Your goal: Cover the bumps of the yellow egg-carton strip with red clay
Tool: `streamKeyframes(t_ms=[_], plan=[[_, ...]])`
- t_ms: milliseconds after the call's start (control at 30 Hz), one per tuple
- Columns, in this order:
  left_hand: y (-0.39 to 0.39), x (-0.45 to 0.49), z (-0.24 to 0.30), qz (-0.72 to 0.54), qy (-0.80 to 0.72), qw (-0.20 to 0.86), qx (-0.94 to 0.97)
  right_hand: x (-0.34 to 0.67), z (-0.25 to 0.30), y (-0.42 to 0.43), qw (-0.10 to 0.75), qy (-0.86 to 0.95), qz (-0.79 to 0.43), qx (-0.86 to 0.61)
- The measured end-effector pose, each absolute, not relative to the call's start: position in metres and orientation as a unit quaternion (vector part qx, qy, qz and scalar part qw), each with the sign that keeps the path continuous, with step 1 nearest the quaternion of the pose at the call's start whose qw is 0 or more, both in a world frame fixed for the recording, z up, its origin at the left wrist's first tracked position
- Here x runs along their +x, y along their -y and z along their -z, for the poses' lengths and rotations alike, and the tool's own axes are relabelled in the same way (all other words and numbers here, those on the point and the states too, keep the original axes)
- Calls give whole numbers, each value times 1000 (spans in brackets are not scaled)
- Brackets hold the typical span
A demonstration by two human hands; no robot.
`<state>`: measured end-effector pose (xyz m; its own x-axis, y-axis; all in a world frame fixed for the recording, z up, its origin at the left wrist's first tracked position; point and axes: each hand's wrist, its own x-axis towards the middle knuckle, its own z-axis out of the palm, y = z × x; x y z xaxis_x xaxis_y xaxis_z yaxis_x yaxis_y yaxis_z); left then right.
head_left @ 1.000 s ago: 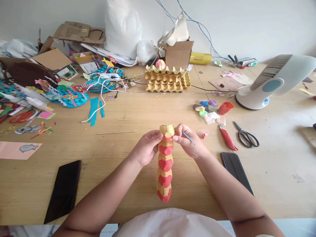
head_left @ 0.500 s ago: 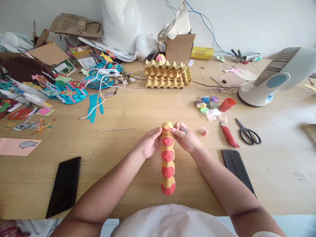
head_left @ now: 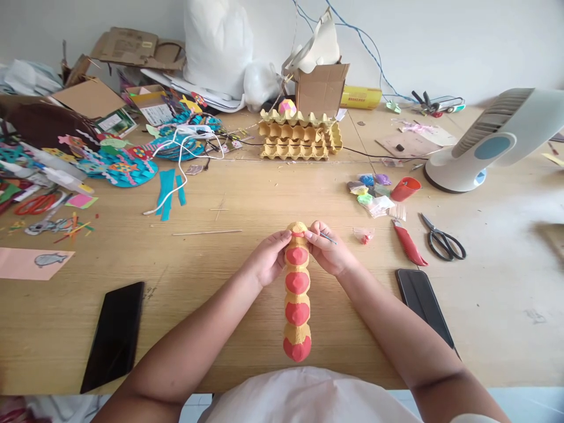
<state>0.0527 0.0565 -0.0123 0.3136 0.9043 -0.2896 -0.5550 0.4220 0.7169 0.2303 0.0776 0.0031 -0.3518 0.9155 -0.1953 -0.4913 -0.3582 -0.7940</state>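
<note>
A strip of egg carton (head_left: 297,298), yellow-brown with red patches on its cups, hangs lengthwise between my hands, its near end toward my body. My left hand (head_left: 272,257) pinches the far end from the left, thumb on a narrow red band. On the other side, my right hand (head_left: 328,249) grips the same end with thumb and fingers. A thin blue stick (head_left: 328,238) pokes out from between the right fingers; its kind is unclear. Right of that hand lies a small clear bag with red stuff inside (head_left: 363,236).
Scissors (head_left: 445,238), a red-handled cutter (head_left: 409,242) and a phone (head_left: 425,306) lie at right, near a red cup (head_left: 406,188). A white fan (head_left: 489,144) stands behind them. A black tablet (head_left: 115,335) lies left. Stacked egg trays (head_left: 295,141) sit at the back.
The egg-carton strip has come slightly closer to my body and tilted, its near end now lower in view. Both hands keep their hold at its far end.
</note>
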Motion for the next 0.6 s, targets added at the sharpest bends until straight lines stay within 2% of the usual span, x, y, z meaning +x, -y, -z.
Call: streamKeyframes(t_ms=[600], plan=[[-57,49,9,-478,-351,762,260,227,-6,-73,478,310,-760,-312]])
